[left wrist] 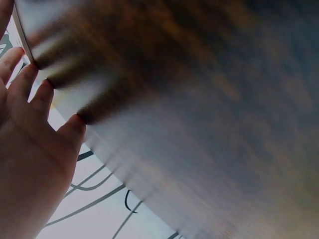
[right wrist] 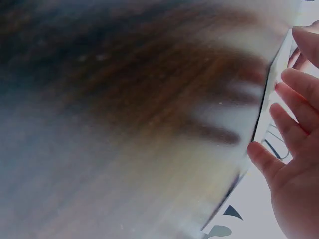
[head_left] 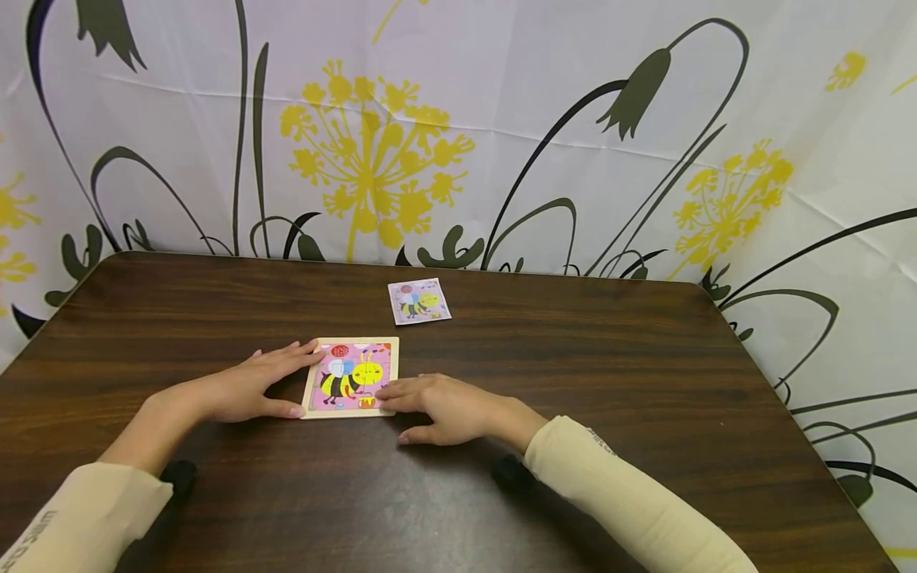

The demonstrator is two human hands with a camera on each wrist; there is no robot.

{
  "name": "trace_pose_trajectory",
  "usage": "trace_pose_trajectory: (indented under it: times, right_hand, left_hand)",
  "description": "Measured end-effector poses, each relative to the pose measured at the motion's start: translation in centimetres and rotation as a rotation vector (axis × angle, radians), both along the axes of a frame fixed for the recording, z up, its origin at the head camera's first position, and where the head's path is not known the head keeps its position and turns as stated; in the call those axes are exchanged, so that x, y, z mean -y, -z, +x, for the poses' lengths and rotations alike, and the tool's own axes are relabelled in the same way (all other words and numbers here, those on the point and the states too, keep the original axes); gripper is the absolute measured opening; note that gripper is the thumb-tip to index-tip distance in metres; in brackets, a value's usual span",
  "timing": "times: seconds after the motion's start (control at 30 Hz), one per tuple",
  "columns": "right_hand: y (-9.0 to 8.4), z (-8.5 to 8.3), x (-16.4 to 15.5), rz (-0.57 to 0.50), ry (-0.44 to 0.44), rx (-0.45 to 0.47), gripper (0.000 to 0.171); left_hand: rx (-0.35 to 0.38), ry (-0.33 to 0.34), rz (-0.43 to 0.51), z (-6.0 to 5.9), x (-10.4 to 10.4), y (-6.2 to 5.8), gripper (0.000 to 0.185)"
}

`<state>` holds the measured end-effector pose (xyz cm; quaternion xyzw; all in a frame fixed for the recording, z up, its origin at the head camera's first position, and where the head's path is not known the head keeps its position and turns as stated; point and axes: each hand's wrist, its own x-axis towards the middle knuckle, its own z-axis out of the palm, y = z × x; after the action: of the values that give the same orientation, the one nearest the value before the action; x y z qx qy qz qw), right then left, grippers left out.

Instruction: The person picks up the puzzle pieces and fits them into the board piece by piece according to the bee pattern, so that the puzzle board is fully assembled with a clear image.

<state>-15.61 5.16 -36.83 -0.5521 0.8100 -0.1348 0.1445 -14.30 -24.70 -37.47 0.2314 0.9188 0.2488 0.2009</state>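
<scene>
A square bee jigsaw puzzle (head_left: pixel 342 368) in a pale wooden frame lies flat on the dark table, its picture pink with a yellow-and-black bee. At its left side, my left hand (head_left: pixel 247 387) is spread, with fingertips at the upper left corner and the thumb by the lower left one. My right hand (head_left: pixel 447 407) rests its extended fingers on the lower right part of the puzzle, thumb on the table side. In the left wrist view the left hand (left wrist: pixel 35 129) has straight fingers touching the tabletop. The right wrist view shows the right hand (right wrist: pixel 299 144) with fingers extended along the frame's thin edge.
Behind the puzzle lies a small paper card (head_left: pixel 419 302) with the same bee picture. The brown wood-grain table (head_left: pixel 609 382) reaches back to a white cloth (head_left: pixel 530 103) printed with yellow and grey flowers.
</scene>
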Motion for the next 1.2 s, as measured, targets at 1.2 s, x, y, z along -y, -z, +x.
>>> trace_pose_trajectory:
  times: [1.2]
  right_hand:
    - [-0.06, 0.50, 0.64, 0.122, 0.042, -0.104, 0.051]
  left_hand:
    - [0.013, 0.008, -0.019, -0.05, -0.22, -0.45, 0.087]
